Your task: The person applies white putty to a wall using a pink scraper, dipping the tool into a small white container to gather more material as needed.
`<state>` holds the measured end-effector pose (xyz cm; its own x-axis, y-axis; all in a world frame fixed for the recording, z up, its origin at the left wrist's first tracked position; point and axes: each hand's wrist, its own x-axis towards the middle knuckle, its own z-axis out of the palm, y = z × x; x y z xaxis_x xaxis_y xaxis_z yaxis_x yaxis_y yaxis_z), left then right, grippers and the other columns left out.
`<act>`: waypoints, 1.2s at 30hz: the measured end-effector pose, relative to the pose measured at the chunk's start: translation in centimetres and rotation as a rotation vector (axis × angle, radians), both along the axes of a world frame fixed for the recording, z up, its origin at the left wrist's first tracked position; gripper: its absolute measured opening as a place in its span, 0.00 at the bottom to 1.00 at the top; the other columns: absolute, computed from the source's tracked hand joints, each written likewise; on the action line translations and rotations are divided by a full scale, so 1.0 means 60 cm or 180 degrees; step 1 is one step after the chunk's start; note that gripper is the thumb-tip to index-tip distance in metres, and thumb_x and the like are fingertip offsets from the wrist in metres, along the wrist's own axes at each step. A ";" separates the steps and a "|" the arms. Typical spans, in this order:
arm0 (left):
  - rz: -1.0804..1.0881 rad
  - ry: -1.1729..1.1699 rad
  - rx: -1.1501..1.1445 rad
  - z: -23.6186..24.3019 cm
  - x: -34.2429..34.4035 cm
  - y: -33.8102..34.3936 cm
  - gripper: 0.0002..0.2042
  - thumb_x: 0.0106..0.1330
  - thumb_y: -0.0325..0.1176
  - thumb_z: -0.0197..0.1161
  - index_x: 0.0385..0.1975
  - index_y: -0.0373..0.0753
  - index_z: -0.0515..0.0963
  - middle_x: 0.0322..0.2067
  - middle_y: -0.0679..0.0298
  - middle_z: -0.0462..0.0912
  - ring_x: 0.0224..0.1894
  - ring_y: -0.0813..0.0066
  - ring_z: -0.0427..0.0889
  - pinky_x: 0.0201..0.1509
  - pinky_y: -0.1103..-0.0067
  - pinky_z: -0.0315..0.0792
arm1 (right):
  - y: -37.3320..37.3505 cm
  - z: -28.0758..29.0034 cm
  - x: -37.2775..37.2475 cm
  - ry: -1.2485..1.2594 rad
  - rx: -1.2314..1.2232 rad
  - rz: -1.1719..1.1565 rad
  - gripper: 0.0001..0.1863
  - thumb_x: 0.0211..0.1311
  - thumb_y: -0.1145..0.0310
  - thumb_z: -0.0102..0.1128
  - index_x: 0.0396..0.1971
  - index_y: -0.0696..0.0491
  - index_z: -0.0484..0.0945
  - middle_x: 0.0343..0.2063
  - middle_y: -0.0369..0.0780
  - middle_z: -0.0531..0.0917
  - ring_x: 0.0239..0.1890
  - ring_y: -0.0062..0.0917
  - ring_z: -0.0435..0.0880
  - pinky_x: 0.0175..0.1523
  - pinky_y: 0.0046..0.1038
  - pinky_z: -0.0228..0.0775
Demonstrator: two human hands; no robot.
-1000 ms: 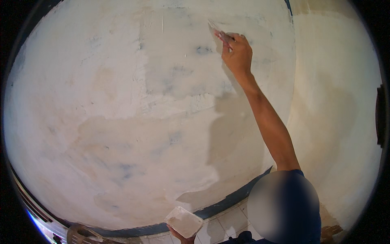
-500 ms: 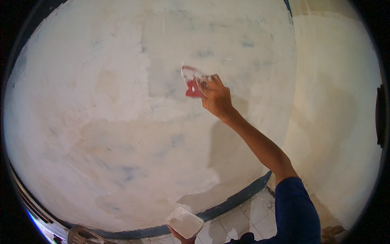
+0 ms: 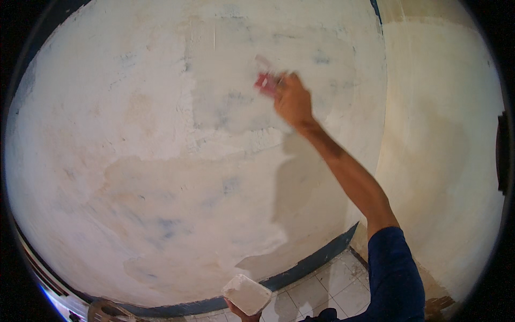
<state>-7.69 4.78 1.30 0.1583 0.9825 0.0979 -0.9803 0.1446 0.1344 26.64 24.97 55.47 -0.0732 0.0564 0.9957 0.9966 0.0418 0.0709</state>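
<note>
The right hand (image 3: 294, 102) is raised against the upper part of a broad plastered wall (image 3: 134, 214), its fingers pinching a flat red scraper (image 3: 265, 84) with a notched edge; motion blur softens the blade, and whether it touches the plaster I cannot tell. Low down, the left hand (image 3: 244, 314) holds a shallow, squarish tub (image 3: 247, 294) with rounded corners, pale paste coating its inside. That hand's fingers are bent around the tub's side, though partly hidden beneath it. The wall's skin is uneven — chalky white, smooth beige patches, thin ridges and bluish smudges. A dark blue band (image 3: 306, 271) with a ragged upper edge runs along its foot, above pale square floor tiles (image 3: 338, 276). A navy cloth sleeve (image 3: 394, 273) covers the right upper arm.
</note>
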 end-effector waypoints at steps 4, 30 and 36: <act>0.0198 0.0842 -0.0380 0.120 0.022 -0.031 0.35 0.63 0.70 0.39 0.63 0.53 0.66 0.59 0.65 0.72 0.57 0.53 0.74 0.57 0.50 0.69 | -0.031 -0.161 -0.111 -0.0951 -0.0420 0.0419 0.17 0.48 0.72 0.60 0.42 0.51 0.83 0.42 0.38 0.80 0.47 0.35 0.77 0.36 0.33 0.78; -0.0341 0.0014 0.0144 0.118 0.009 0.003 0.32 0.65 0.61 0.48 0.61 0.45 0.68 0.59 0.64 0.72 0.61 0.59 0.70 0.63 0.52 0.62 | -0.097 -0.039 -0.037 -0.0784 -0.0155 0.0897 0.18 0.52 0.73 0.57 0.45 0.40 0.80 0.37 0.34 0.81 0.39 0.30 0.78 0.36 0.32 0.78; -0.0156 -0.0237 -0.0214 0.089 0.007 -0.010 0.30 0.63 0.59 0.52 0.59 0.45 0.69 0.56 0.64 0.75 0.59 0.59 0.72 0.60 0.52 0.65 | -0.055 0.001 0.101 0.0079 0.0524 0.0141 0.16 0.52 0.78 0.58 0.41 0.48 0.84 0.34 0.40 0.81 0.37 0.37 0.78 0.39 0.34 0.75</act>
<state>-7.25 4.16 6.66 0.2010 0.9786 0.0453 -0.9788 0.1987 0.0498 32.69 21.67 55.55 -0.0472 -0.1104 0.9928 0.9956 0.0755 0.0557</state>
